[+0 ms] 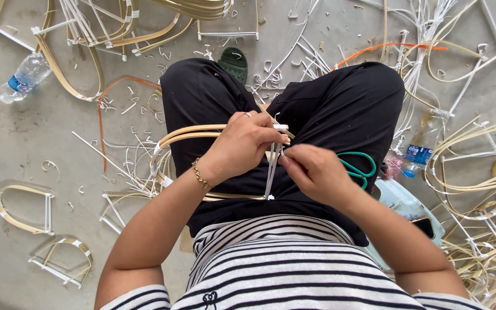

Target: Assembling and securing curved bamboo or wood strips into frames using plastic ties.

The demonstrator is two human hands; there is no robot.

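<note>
Here my left hand (242, 143) grips the curved bamboo frame (193, 133) over my lap. My right hand (311, 172) pinches the white strips (272, 172) hanging from it.

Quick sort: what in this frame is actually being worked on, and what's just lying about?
In hand:
- curved tan bamboo-strip frame on the lap, gripped by the left hand
- white plastic binding strips, pinched by the right hand

Lying about:
- green-handled scissors on the right thigh
- clear plastic water bottle on the floor
- finished bamboo loops
- dark green sandal
</note>
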